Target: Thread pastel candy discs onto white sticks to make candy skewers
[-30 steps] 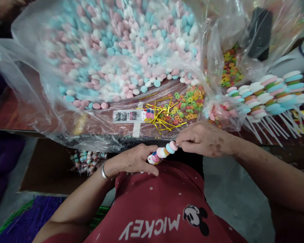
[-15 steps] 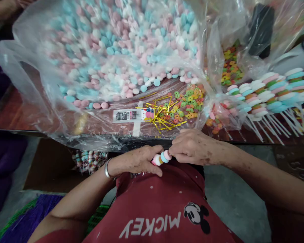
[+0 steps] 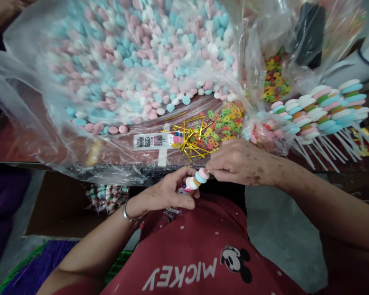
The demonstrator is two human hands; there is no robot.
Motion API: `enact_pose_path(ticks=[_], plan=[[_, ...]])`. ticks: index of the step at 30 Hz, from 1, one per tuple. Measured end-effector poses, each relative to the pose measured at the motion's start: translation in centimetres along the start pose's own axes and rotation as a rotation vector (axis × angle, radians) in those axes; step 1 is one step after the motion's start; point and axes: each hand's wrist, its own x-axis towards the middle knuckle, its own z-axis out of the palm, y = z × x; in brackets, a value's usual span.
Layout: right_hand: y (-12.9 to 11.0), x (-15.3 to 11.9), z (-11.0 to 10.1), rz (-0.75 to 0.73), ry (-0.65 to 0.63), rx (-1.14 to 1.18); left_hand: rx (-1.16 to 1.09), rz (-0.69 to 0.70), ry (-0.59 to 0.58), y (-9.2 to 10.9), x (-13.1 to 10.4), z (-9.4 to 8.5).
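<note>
A candy skewer [image 3: 200, 176] of pink, blue, white and amber pieces slants between my hands in front of the red shirt. My left hand [image 3: 167, 189] closes around a small printed plastic bag [image 3: 184, 189], and the skewer's lower end sits in or against it; my fingers partly hide where they meet. At the top pink piece, my right hand [image 3: 236, 162] pinches the skewer's stick end. Just past my hands, gold twist ties [image 3: 197, 141] lie scattered beside ring-shaped gummies [image 3: 224, 125] and a flat stack of printed bags [image 3: 150, 141].
A big clear bag of pastel candies [image 3: 135, 65] covers much of the table [image 3: 6, 143]. Finished-looking candy skewers [image 3: 320, 108] are piled at right, near a dark object [image 3: 310, 35]. Below the edge, a cardboard box [image 3: 52, 205] holds wrapped skewers. Another person's hand [image 3: 3, 12] shows at top left.
Both hands have risen slightly with the skewer, which is tilted more upright. More of the skewer and the printed bag shows between my left fingers.
</note>
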Motion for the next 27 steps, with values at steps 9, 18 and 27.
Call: enact_pose_path(ticks=[9, 18, 27], plan=[[0.0, 0.2, 0.4, -0.131, -0.002, -0.08, -0.159, -0.192, -0.055, -1.7, -1.3, -0.1], [-0.2, 0.6, -0.6, -0.227, 0.017, -0.185, 0.083, -0.297, -0.162, -0.2, -0.3, -0.7], [-0.2, 0.4, -1.4, -0.182, 0.089, -0.126, 0.043, -0.065, 0.015, 0.8, 0.2, -1.9]])
